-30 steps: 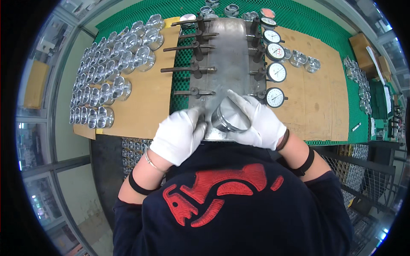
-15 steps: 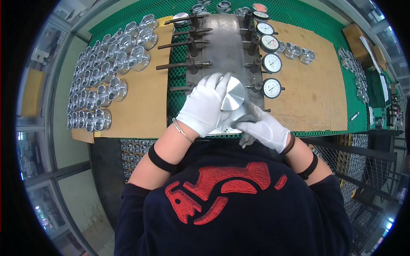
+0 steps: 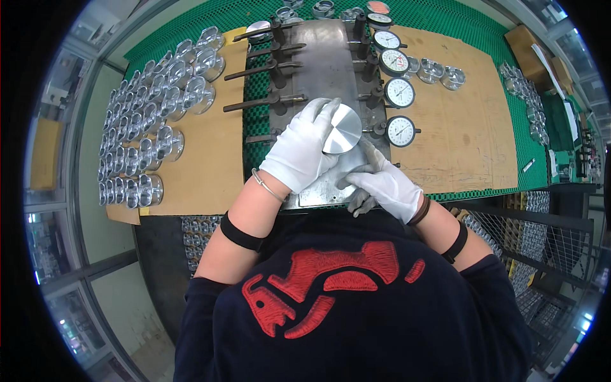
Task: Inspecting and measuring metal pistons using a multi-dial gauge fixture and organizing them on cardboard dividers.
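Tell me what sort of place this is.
Likely a factory or machine-shop measuring station: dial gauges stand along a metal plate, and rows of matching shiny metal parts stand on cardboard alongside.

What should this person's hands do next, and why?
Perhaps gently nudge the silver, flat-topped round metal piece rightward. The white-gloved left hand holds its left side, the nearest white-faced, black-rimmed round dial gauge sits to its right, and the white-and-grey-gloved right hand is open close by. Whether piece and gauge already connect, I can't tell.
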A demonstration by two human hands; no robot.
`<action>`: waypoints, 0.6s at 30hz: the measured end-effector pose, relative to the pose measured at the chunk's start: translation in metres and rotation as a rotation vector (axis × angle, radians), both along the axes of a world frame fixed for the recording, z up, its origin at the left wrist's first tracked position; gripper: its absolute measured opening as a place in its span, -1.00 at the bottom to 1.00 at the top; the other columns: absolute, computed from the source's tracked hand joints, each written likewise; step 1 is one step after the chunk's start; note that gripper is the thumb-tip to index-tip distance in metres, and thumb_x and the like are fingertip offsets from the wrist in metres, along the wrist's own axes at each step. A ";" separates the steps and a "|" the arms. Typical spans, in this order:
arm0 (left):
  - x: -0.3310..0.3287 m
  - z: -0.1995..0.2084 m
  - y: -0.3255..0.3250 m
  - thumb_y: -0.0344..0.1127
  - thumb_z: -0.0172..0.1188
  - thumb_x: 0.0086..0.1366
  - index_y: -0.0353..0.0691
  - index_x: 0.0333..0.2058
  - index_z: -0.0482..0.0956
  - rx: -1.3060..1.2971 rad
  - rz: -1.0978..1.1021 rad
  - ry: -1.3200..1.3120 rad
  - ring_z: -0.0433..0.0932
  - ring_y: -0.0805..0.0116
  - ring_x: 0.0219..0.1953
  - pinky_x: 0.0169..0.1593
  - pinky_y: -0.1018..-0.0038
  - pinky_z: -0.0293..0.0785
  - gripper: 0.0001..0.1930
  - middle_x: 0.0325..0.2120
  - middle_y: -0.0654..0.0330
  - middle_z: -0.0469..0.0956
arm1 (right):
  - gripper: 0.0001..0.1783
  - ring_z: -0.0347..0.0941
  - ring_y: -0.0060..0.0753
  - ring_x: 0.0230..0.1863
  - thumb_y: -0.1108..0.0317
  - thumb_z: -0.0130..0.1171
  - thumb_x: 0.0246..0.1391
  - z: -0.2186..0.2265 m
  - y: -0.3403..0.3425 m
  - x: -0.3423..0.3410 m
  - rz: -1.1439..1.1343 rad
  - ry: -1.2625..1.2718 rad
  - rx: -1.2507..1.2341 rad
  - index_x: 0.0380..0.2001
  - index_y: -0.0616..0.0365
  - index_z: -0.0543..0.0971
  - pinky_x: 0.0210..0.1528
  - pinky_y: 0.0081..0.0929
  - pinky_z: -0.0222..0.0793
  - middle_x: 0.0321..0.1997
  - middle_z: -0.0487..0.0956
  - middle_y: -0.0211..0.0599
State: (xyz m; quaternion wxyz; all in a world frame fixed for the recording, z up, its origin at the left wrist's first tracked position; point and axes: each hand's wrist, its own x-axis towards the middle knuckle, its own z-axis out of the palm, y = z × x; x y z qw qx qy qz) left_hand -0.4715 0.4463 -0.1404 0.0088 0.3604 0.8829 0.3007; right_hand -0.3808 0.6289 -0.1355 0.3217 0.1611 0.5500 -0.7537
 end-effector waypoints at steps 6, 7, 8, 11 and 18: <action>0.000 -0.002 0.001 -0.39 0.35 -0.10 -0.23 0.25 0.20 -0.013 0.018 0.035 0.38 -0.17 0.11 0.15 0.20 0.40 -0.13 0.16 -0.12 0.28 | 0.11 0.61 -0.21 -0.51 0.47 0.12 0.11 0.001 0.003 -0.002 0.007 -0.026 -0.034 0.42 -0.29 -0.43 -0.51 -0.37 0.61 -0.11 0.53 -0.03; 0.000 -0.002 0.002 -0.39 0.35 -0.10 -0.23 0.25 0.20 -0.014 0.016 0.032 0.38 -0.17 0.11 0.15 0.20 0.40 -0.13 0.16 -0.12 0.28 | 0.11 0.61 -0.21 -0.51 0.47 0.12 0.11 0.001 0.003 -0.002 0.005 -0.030 -0.035 0.42 -0.29 -0.43 -0.51 -0.37 0.61 -0.11 0.53 -0.03; 0.000 -0.003 0.002 -0.39 0.36 -0.11 -0.24 0.25 0.20 -0.013 0.020 0.031 0.38 -0.17 0.11 0.15 0.20 0.40 -0.13 0.16 -0.12 0.28 | 0.11 0.61 -0.22 -0.51 0.47 0.13 0.12 0.002 0.003 -0.002 0.005 -0.024 -0.019 0.42 -0.29 -0.43 -0.50 -0.37 0.61 -0.12 0.53 -0.02; 0.002 -0.003 0.004 -0.39 0.36 -0.11 -0.25 0.25 0.20 -0.014 0.030 0.031 0.38 -0.17 0.11 0.14 0.20 0.40 -0.13 0.16 -0.13 0.28 | 0.10 0.61 -0.22 -0.51 0.46 0.13 0.13 0.001 0.004 -0.001 0.005 -0.021 0.001 0.42 -0.29 -0.43 -0.50 -0.35 0.61 -0.12 0.53 -0.02; -0.003 -0.001 0.003 -0.39 0.35 -0.10 -0.26 0.26 0.20 -0.017 0.022 0.012 0.38 -0.19 0.09 0.13 0.19 0.41 -0.13 0.16 -0.14 0.27 | 0.09 0.61 -0.24 -0.51 0.44 0.13 0.14 -0.002 0.002 -0.003 -0.017 -0.019 -0.015 0.43 -0.28 -0.42 -0.49 -0.36 0.61 -0.19 0.56 -0.05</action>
